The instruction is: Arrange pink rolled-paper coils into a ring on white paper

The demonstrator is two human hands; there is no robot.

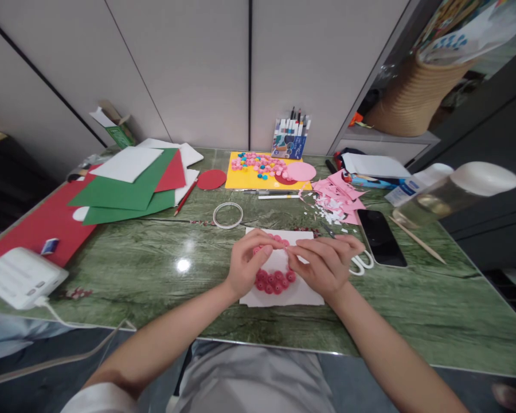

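On white paper (304, 296), deep-pink rosettes (276, 282) curve in rows.

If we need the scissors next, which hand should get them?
Probably the right hand: the scissors lie just beside it. The left hand is farther away and would have to reach past the right.

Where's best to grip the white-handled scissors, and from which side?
Likely by the white loops, from above on the near side: the blade points away, while the right hand and smartphone flank the loops.
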